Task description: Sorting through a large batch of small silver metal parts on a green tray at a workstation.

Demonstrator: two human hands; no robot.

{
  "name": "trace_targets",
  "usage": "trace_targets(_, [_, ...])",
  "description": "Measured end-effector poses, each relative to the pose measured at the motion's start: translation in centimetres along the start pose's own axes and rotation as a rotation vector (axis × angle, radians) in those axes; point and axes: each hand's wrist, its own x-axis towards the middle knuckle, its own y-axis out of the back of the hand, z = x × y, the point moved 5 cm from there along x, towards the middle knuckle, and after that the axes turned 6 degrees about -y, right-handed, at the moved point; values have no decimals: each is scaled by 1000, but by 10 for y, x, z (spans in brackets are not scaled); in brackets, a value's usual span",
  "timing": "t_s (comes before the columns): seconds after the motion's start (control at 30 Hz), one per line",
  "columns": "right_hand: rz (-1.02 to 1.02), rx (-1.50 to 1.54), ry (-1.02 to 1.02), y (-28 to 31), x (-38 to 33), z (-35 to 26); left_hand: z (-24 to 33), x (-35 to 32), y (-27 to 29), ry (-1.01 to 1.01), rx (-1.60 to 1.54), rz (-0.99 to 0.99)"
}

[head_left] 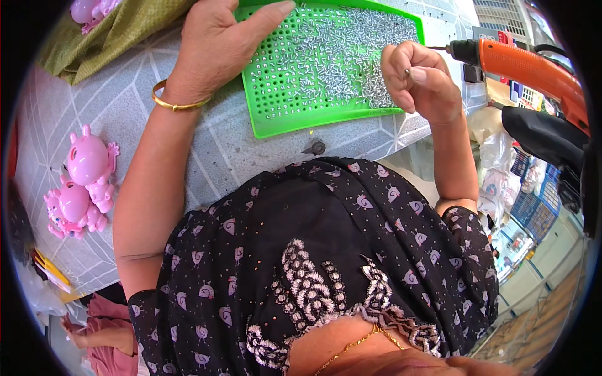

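Observation:
My right hand [420, 81] is closed above the right end of a green tray [263, 130], its thumb and forefinger pinching a small screw [407, 72]. Many silvery screws [332, 56] lie heaped and scattered in the tray, and others stand in its rows of holes. At the tray's upper left is my left hand [226, 37], thumb stretched over the tray. Its other fingers are cut off by the top edge, so what they hold is hidden. Just right of my right hand, an orange electric screwdriver [520, 62] points its bit toward the hand.
Pink plastic toy figures [88, 166] lie on the left of the patterned table cloth [219, 150]. An olive woven sack [119, 31] with another pink piece is at upper left. A small dark knob [318, 148] sits before the tray. Blue crates [536, 210] stand at right; another person's arm [106, 338] shows at lower left.

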Motion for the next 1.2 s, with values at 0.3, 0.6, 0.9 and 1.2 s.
trace_targets(0.3, [94,-95,158,11,10,-12,-5,-2,2,51,-34,8])
trace_targets(0.6, [934,-864,293,128,20,-43,-8,-3,-1,70,-84,-10])
trace_targets(0.9, [359,-1226,324,16,-1,-25,-4,-4,2,32,5,38])
trace_targets(1.2, [198,-1397,237,-16,-13,-7,-5,-2,-1,45,-51,10])
